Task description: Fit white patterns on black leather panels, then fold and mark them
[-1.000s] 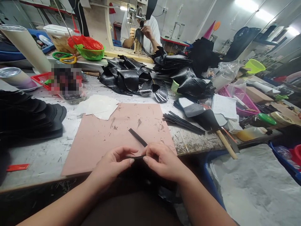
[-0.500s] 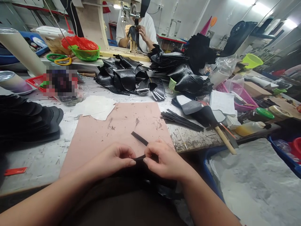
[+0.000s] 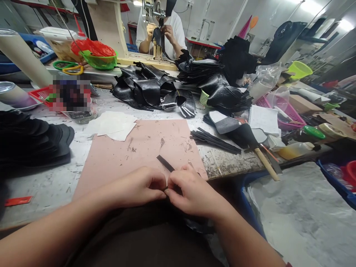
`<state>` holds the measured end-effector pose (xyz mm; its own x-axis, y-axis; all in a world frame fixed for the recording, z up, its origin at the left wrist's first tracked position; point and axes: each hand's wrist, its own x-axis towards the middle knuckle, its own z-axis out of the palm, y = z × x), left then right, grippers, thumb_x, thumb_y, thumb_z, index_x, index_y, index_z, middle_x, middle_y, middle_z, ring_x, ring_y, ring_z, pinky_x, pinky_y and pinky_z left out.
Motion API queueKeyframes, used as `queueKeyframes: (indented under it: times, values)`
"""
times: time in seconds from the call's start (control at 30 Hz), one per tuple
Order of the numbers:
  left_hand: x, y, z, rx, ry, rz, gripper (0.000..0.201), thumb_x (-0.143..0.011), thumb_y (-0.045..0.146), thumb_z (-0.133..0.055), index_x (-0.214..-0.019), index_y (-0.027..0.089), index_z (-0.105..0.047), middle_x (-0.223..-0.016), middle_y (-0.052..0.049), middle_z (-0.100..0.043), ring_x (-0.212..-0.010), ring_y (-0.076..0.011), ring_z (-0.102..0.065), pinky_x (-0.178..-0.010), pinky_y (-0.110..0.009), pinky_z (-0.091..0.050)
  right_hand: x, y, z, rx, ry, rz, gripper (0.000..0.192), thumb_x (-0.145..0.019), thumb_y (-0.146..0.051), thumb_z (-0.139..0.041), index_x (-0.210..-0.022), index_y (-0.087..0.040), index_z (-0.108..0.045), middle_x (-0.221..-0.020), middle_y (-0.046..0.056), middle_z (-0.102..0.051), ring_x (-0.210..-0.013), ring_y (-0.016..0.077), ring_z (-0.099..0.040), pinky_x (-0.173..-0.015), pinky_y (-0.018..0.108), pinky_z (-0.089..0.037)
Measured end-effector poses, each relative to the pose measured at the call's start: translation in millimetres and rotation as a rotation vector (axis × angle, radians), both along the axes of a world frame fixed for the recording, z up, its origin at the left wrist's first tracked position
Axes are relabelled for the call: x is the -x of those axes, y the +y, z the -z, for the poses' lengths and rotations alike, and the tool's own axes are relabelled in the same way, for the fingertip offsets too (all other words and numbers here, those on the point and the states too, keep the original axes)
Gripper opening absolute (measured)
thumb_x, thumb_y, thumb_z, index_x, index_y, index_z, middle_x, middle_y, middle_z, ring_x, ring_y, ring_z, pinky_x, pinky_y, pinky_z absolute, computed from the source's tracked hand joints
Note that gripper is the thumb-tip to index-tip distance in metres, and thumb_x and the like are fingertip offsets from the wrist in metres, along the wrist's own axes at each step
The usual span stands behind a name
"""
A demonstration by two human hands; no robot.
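Note:
My left hand (image 3: 144, 186) and my right hand (image 3: 190, 189) meet low over the front of a pink board (image 3: 144, 148). Both are closed in a pinch on a narrow black strip (image 3: 165, 162), whose far end sticks out past my right fingers onto the board. Most of the strip between my fingertips is hidden. Right of the board lies a bundle of similar black strips (image 3: 215, 141). Cream paper pieces (image 3: 114, 124) overlap the board's far left corner.
Stacked black pieces (image 3: 36, 141) stand at left, black leather parts (image 3: 147, 87) at the back. A wooden-handled tool (image 3: 267, 164) juts over the table's right edge above a blue-rimmed bin (image 3: 244, 185). Across the table, a person (image 3: 178, 33) works at a sewing machine (image 3: 111, 29).
My left hand has moved right, so the fingertips of both hands now touch. The stretch of strip seen between them has closed up.

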<state>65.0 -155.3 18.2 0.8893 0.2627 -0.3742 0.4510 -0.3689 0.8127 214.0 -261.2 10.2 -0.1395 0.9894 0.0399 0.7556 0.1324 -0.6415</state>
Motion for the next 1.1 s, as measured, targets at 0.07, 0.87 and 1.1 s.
queueKeyframes:
  times: [0.07, 0.87, 1.1]
  values:
    - [-1, -1, 0.9, -0.013, 0.056, -0.015, 0.014, -0.068, 0.026, -0.051, -0.065, 0.017, -0.061, -0.063, 0.003, -0.056, -0.061, -0.0132, -0.050, -0.054, -0.019, -0.036, -5, -1, -2.0, 0.018, 0.018, -0.020, 0.008, -0.071, -0.013, -0.054, -0.065, -0.019, -0.051, -0.065, -0.003, -0.059, -0.061, 0.0112, -0.050, -0.077, 0.030, -0.034]
    - [-10, -4, 12.5, 0.082, 0.090, -0.019, 0.018, -0.071, 0.032, -0.052, -0.064, 0.016, -0.057, -0.065, 0.003, -0.053, -0.065, -0.0137, -0.050, -0.060, -0.023, -0.038, -29, -5, -4.7, 0.101, 0.061, 0.065, 0.007, -0.073, -0.020, -0.055, -0.071, -0.019, -0.062, -0.083, 0.002, -0.067, -0.078, 0.0151, -0.059, -0.073, 0.026, -0.042]
    - [-11, -9, 8.0, -0.002, 0.108, 0.001, 0.016, -0.072, 0.031, -0.050, -0.077, 0.019, -0.060, -0.070, 0.003, -0.057, -0.067, -0.0137, -0.051, -0.061, -0.023, -0.038, -30, -6, -2.7, 0.169, 0.092, 0.086, 0.010, -0.075, -0.021, -0.053, -0.074, -0.020, -0.063, -0.074, -0.001, -0.066, -0.069, 0.0123, -0.058, -0.064, 0.023, -0.041]
